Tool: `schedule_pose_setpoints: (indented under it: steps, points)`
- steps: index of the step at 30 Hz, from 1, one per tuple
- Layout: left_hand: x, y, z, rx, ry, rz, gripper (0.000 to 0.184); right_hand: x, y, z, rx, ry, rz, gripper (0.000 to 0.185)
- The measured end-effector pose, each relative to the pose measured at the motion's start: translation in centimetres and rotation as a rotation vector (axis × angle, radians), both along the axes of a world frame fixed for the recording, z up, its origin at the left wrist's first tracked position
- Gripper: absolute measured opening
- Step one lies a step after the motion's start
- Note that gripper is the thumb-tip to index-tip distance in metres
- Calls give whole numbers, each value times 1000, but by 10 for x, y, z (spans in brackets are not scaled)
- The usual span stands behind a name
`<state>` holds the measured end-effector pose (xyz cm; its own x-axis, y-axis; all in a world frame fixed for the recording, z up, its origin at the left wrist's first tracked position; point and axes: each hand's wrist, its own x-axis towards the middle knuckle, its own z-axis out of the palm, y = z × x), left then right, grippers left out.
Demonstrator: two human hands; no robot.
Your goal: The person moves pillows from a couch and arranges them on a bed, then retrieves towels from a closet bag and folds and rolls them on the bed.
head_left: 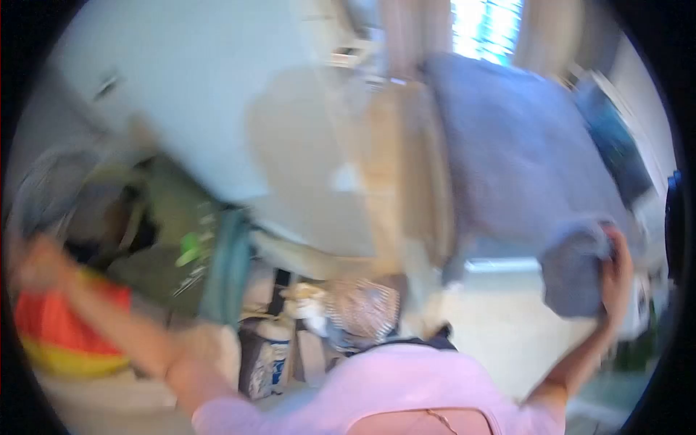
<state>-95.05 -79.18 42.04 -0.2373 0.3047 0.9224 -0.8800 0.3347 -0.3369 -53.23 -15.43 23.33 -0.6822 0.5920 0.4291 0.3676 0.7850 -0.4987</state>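
Observation:
At the right side, my right hand [616, 272] grips a bunched grey cloth [575, 272], which hangs beside the corner of the bed. My left hand [43, 267] is stretched out to the far left, just above a red and yellow fabric item [72, 326]. Motion blur smears its fingers, so I cannot tell whether it touches or holds anything. Behind that hand lies a dark heap of mixed items [109, 217].
A bed with a grey-blue cover [522, 145] stands ahead on the right. Pale wall or door panel [203, 94] fills the upper left. Near my body are a striped round bundle [362, 308] and a dark printed bag [264, 355]. Light floor [493, 333] shows below the bed.

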Motion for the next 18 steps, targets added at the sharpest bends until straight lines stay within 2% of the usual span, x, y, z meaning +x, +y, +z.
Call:
schedule_pose_setpoints:
  steps: [1, 2, 3, 5, 6, 9, 12, 13, 14, 15, 16, 17, 18]
  points:
    - [19, 24, 2, -22, 30, -308, 20, 11, 13, -1, -41, 7, -26, 54]
    - [41, 54, 5, -36, 45, -730, 20, 21, 25, 0, -125, 13, -67, 51]
    - [65, 86, 9, -51, 45, -1019, 20, 43, 49, -9, -208, -12, -135, 45]
    - [107, 149, 8, -35, 12, -1310, 22, 77, 87, -35, -295, 32, -148, 43]
    - [125, 181, 11, -30, -12, -1403, 23, 92, 106, -44, -246, 80, -130, 39]
    - [157, 263, 6, 46, -188, -1632, 26, 127, 140, -58, -371, 65, -185, 36]
    - [148, 345, -18, 234, -517, -1860, 31, 147, 153, -73, -423, 88, -192, 36]
    - [134, 383, -36, 350, -680, -1921, 32, 153, 160, -75, -403, 65, -200, 36]
    - [112, 422, -70, 604, -929, -1996, 30, 157, 163, -77, -384, 43, -208, 36]
    - [95, 479, -102, 1073, -1195, -2178, 41, 159, 166, -82, -363, 24, -214, 36]
    - [101, 540, -118, 866, -1345, -2008, 39, 163, 170, -94, -389, 70, -225, 36]
    - [82, 589, -153, 1042, -1426, -2047, 36, 163, 174, -101, -413, 82, -254, 36]
    - [67, 633, -185, 1108, -1570, -2080, 30, 163, 177, -107, -434, 94, -285, 36]
